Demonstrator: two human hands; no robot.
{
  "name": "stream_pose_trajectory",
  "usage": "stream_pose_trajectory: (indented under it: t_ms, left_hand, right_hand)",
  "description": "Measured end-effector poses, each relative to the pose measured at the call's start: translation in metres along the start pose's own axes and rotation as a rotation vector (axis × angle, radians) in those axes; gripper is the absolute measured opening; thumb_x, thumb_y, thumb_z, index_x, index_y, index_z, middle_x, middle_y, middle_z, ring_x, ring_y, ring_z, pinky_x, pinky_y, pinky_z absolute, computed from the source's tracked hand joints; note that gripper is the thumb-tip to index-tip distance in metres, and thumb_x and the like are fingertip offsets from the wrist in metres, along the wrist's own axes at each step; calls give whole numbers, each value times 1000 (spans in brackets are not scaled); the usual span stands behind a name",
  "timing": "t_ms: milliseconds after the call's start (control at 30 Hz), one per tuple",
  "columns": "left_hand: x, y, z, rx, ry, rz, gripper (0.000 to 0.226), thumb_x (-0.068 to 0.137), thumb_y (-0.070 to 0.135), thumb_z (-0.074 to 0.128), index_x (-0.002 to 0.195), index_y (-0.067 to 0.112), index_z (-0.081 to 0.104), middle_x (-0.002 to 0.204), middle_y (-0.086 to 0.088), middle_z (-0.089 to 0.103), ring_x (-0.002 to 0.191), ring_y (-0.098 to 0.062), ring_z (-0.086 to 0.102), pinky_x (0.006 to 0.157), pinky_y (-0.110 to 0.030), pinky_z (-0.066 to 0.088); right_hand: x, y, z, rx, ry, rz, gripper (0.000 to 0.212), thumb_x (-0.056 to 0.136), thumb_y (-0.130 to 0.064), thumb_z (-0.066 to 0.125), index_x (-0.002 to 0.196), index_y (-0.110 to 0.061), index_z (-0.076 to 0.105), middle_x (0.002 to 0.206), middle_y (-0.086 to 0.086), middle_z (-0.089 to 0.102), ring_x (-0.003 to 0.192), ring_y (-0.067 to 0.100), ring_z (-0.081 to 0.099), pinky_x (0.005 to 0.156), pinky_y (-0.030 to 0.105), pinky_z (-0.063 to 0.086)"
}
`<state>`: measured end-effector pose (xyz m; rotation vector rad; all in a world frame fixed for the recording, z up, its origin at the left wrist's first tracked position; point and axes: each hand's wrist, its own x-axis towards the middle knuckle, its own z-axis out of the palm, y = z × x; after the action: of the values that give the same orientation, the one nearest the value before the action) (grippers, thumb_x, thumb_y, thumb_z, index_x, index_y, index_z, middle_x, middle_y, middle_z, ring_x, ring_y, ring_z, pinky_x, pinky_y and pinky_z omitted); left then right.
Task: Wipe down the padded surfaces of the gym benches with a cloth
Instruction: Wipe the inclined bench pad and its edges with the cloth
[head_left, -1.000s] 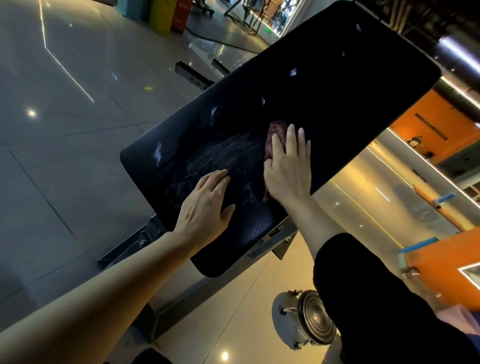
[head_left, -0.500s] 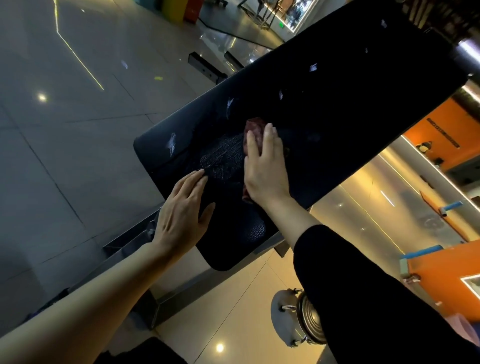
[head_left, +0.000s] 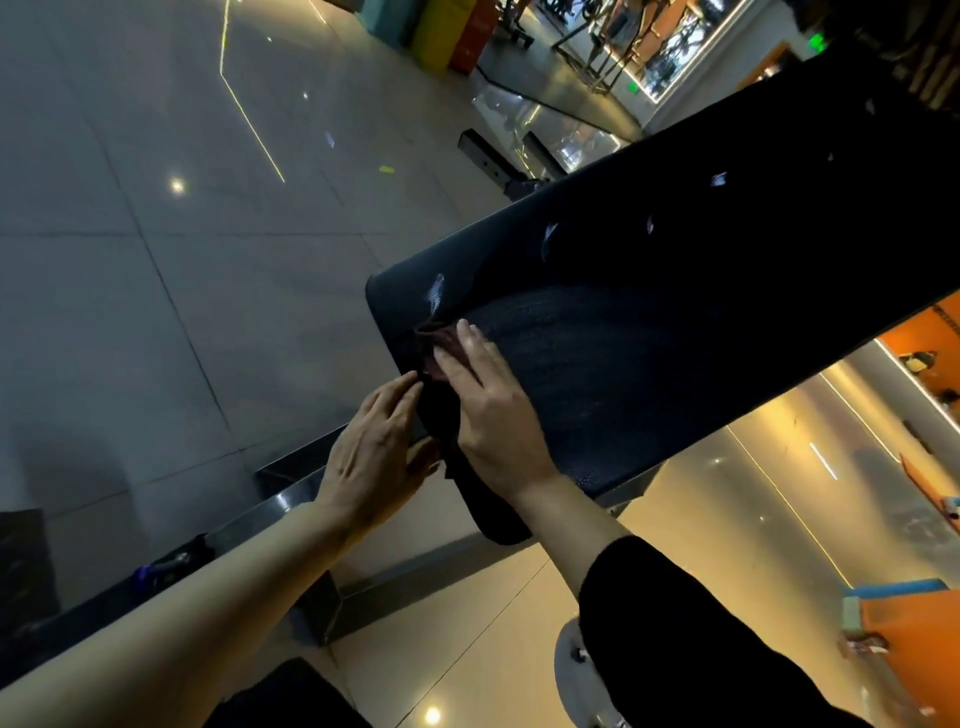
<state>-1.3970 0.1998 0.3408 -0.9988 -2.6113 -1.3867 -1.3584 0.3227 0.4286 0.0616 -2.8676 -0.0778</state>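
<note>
the right hand (head_left: 493, 410) lies flat with fingers straight, pressing the reddish cloth (head_left: 441, 345) onto the black bench pad (head_left: 675, 322) near the pad's left edge, so the wipe reaches the rim. the left hand (head_left: 374, 457), its grip spread, rests against that edge, probably to steady the pad.

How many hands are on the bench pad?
2. The right hand presses the cloth flat near the pad's left end; the left hand rests at the pad's edge beside it.

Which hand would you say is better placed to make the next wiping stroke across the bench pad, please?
Right. The right hand lies flat on the cloth on the bench pad; the left hand only rests at the pad's edge.
</note>
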Motion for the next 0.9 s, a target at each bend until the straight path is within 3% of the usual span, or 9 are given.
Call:
stream_pose_trajectory:
  t_ms: [167, 267, 367, 567, 733, 900]
  left_hand:
    - [-2, 2, -1, -29, -3, -5, 70, 88, 27, 65, 147, 7, 33, 153, -10, 33, 137, -25, 36, 108, -33, 34]
    - [-1, 1, -2, -44, -21, -5, 74, 89, 31, 65, 149, 9, 28, 155, -8, 28, 140, -24, 31, 111, -35, 33]
    - [1, -3, -2, -50, -40, -19, 77, 89, 35, 65, 150, 11, 25, 157, -7, 25, 141, -23, 29, 112, -35, 32]
    - [2, -7, 1, -85, -47, -20, 76, 90, 34, 63, 151, 14, 23, 158, -5, 21, 142, -22, 26, 113, -35, 32]
    - [3, -11, 4, -118, -16, -24, 74, 86, 24, 69, 148, 11, 31, 154, -8, 31, 139, -23, 34, 111, -38, 37]
    - [-3, -9, 2, -146, 60, -21, 59, 84, 19, 62, 138, 3, 46, 140, -17, 48, 127, -29, 48, 103, -38, 43]
  right_hand:
    - [-27, 49, -39, -248, 104, 194, 45, 97, -1, 43, 142, -6, 45, 155, 18, 28, 146, 31, 20, 121, 40, 10]
    - [-36, 57, -32, -311, 59, 291, 46, 102, -18, 35, 145, -5, 39, 156, 22, 22, 146, 36, 16, 119, 50, 19]
    - [-34, 34, -12, -351, 27, 324, 53, 104, -30, 24, 148, -3, 32, 156, 27, 17, 146, 40, 11, 120, 49, 15]
    - [-19, 3, 25, -343, -25, 204, 50, 104, -24, 33, 148, 1, 30, 156, 31, 12, 146, 43, 8, 119, 52, 15]
    - [0, -9, 38, -309, -29, 107, 55, 94, -8, 45, 147, -2, 33, 155, 29, 17, 145, 43, 13, 119, 52, 16]
    - [3, -10, 37, -229, -134, -75, 56, 85, -5, 34, 139, -3, 49, 152, 24, 31, 143, 41, 26, 119, 48, 19]
